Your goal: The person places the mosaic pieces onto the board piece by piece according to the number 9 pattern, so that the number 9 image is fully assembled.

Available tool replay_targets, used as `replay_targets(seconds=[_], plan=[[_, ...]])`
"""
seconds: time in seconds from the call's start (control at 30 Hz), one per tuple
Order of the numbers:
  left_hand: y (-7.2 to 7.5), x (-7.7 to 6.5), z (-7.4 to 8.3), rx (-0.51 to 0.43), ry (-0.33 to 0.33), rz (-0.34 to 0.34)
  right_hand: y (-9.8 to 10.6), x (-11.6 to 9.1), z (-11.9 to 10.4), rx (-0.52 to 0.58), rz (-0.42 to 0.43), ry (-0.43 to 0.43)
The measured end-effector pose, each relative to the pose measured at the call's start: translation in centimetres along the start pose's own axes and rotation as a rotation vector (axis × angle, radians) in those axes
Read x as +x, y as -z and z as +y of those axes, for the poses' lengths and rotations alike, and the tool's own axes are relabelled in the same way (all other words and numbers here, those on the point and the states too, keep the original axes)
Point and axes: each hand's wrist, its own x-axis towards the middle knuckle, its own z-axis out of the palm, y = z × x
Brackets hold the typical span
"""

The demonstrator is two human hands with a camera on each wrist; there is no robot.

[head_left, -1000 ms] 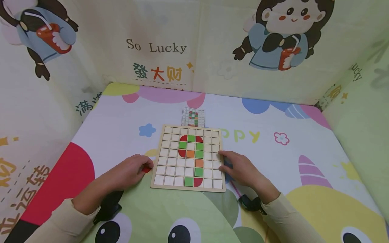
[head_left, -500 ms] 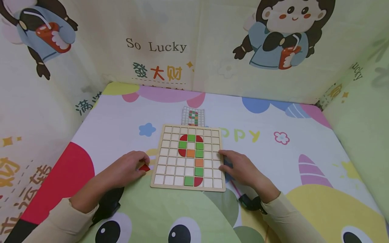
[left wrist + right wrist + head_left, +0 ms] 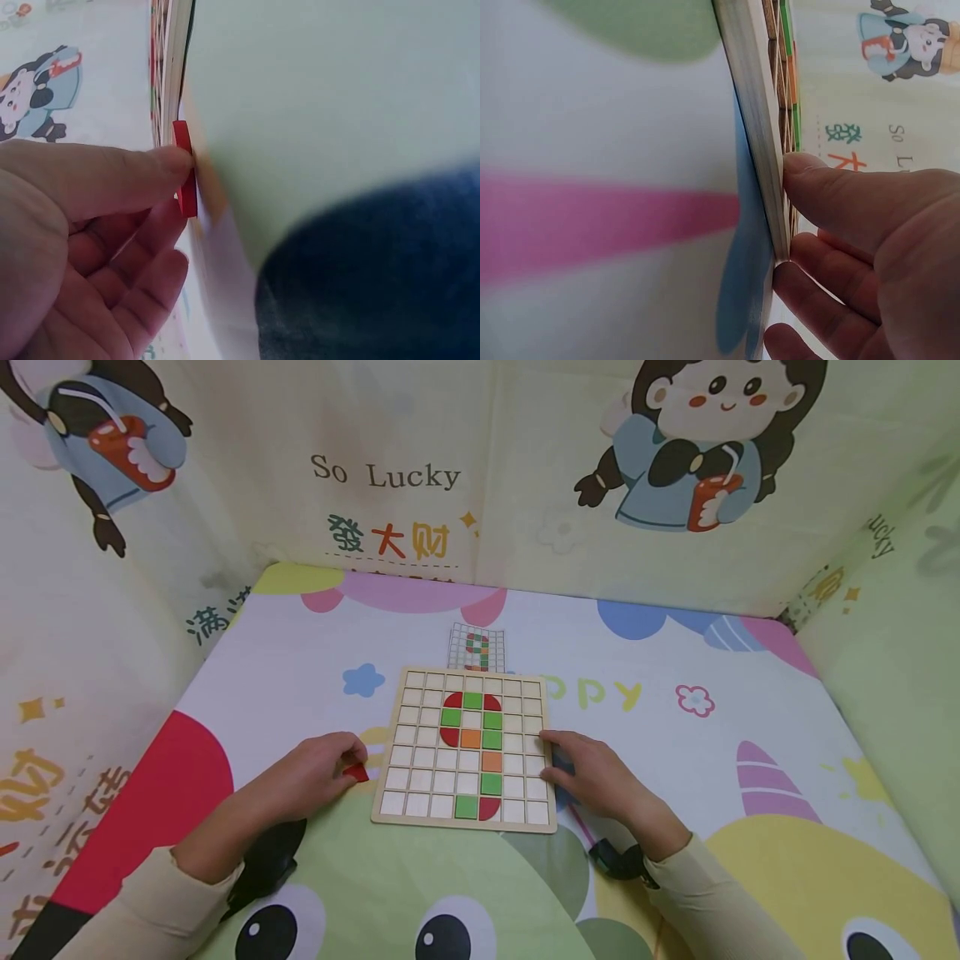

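A wooden grid board [image 3: 430, 828] lies on the table between the two hands. Green squares [image 3: 466, 807], orange squares [image 3: 491, 762] and red quarter-round tiles [image 3: 489, 810] sit in its cells, arranged like a figure 9. Just left of the board, my left hand [image 3: 315, 772] pinches a thin red tile [image 3: 356, 772] between thumb and fingers. The left wrist view shows this tile [image 3: 185, 169] edge-on, its far part covered by the thumb. My right hand [image 3: 596, 777] rests its thumb and fingertips on the board's right edge, as the right wrist view also shows.
Behind the board lies a small pattern card [image 3: 477, 647] with a gridded 9, its lower end overlapped by the board in this view. A cartoon-printed cloth [image 3: 675, 652] covers the table. Printed cloth walls [image 3: 525, 485] stand at the back and both sides.
My left hand has drawn slightly left, away from the board, and the red tile now shows more beyond its fingertips. The right hand and the board have stayed in place.
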Motion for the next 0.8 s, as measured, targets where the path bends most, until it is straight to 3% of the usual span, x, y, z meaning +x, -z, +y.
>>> replay_targets(seconds=[0.43, 0.8], plan=[[0.00, 0.30, 0.05, 0.038, 0.040, 0.000, -0.05, -0.01, -0.04, 0.001, -0.001, 0.001], [-0.05, 0.32, 0.25, 0.062, 0.012, 0.021, 0.07, -0.05, -0.15, 0.001, -0.002, -0.004]])
